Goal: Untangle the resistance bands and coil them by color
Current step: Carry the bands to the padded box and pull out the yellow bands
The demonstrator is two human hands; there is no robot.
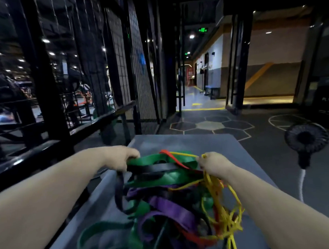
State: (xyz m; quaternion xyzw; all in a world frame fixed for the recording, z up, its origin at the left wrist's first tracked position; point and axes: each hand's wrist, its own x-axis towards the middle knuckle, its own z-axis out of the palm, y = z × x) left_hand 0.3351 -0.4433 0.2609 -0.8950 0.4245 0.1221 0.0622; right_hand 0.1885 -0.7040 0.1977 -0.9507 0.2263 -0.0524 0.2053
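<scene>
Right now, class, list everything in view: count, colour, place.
Green bands: several, green, pile's top and left.
Purple bands: several, purple, pile's middle.
Yellow bands: several, yellow, pile's right.
Red bands: count unclear, red, pile's top and bottom.
Black band: at least one, black, across pile's top.
Mat: one, grey, under the pile.
Fan: one, black, floor, right.
Bench: one, blue, far corridor.
Left hand: one, grips green and black bands.
Right hand: one, grips yellow bands.
</scene>
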